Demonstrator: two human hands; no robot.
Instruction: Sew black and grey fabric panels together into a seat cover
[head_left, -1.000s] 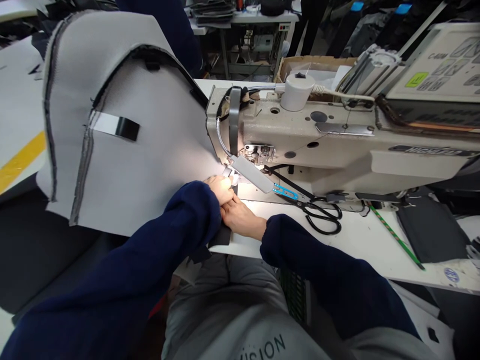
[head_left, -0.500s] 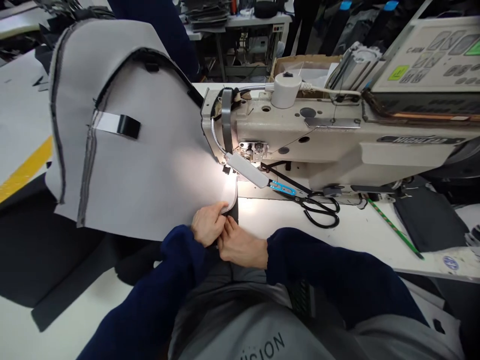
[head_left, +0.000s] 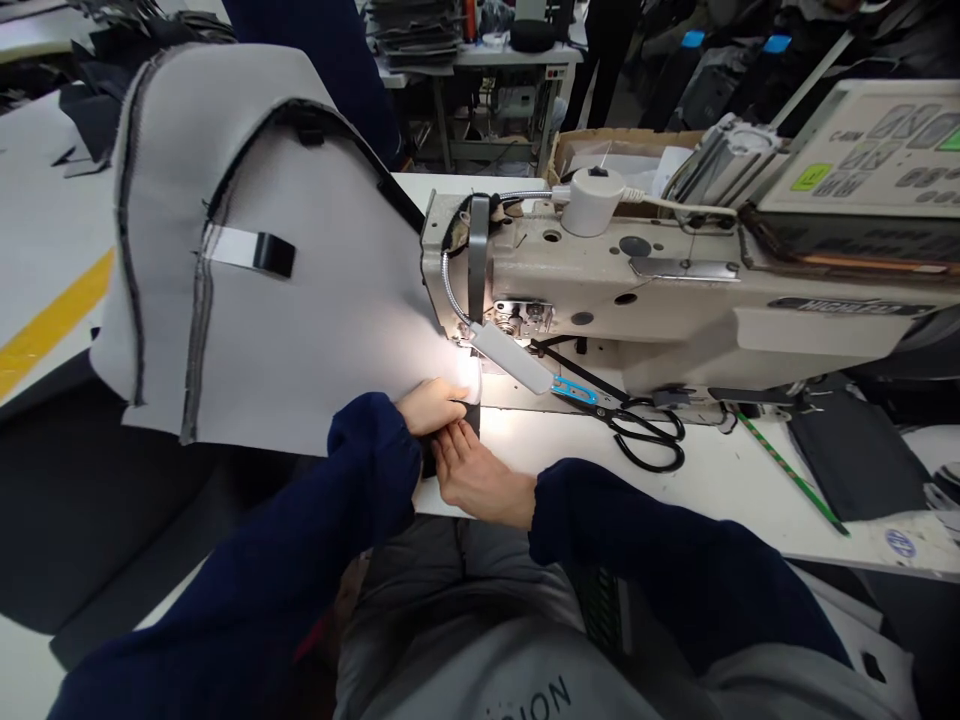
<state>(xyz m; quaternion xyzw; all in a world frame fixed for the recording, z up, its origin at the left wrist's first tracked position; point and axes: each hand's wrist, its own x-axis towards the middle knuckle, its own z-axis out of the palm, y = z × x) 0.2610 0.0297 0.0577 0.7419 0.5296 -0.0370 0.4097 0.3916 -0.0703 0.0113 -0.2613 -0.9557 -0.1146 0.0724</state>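
A large light-grey fabric piece (head_left: 322,300) with dark seams lies left of the sewing machine (head_left: 555,265), its right corner under the lit needle area. My left hand (head_left: 433,405) is closed on that corner's near edge, thumb pointing at the machine. Just below it my right hand (head_left: 480,475) has its fingers bent onto the black fabric (head_left: 471,415) under the grey piece, and they look closed on it. The two hands touch or nearly touch. Exactly what lies beneath the fingertips is hidden.
Black scissors (head_left: 649,435) lie on the white table (head_left: 712,500) beside the machine, near a green striped stick (head_left: 791,470). A lamp (head_left: 512,357) hangs by the needle. Dark fabric (head_left: 90,500) spreads at the left. Behind stands a cardboard box (head_left: 559,155).
The grey fabric's corner has fed a little farther toward the needle, with my left hand following it. The whole view has shifted slightly. My right hand stays close below the left.
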